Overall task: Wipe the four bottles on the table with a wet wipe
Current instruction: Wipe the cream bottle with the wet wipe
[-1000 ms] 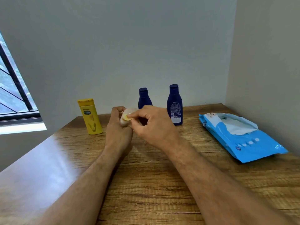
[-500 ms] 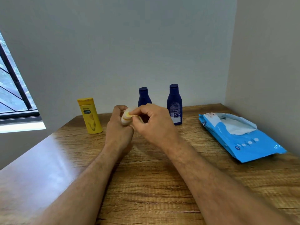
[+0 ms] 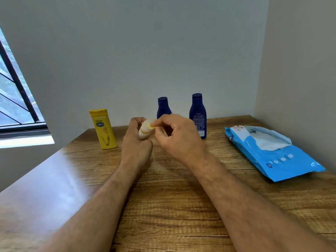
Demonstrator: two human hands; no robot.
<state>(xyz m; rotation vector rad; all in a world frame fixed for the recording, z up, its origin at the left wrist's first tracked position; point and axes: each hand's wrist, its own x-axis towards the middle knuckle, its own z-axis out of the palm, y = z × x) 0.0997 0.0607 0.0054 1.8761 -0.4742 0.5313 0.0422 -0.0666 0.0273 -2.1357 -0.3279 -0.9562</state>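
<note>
My left hand [image 3: 136,148] grips a small pale bottle [image 3: 144,131] with yellow showing at its top; a thin white wet wipe seems to cover it. My right hand [image 3: 180,139] pinches at the bottle's top with thumb and forefinger. Both hands hover above the wooden table [image 3: 163,206]. A yellow bottle [image 3: 103,130] stands upright at the back left. Behind my hands stand two dark blue bottles: a shorter one [image 3: 163,108], partly hidden, and a taller one [image 3: 197,113] to its right.
A blue pack of wet wipes [image 3: 276,157] lies at the right with its flap open and a white wipe sticking out. Walls close the table at the back and right. A window [image 3: 14,106] is at the left.
My right hand's fingers have shifted slightly over the top of the small bottle, which has turned a little in my left hand. The standing bottles and the pack have not moved.
</note>
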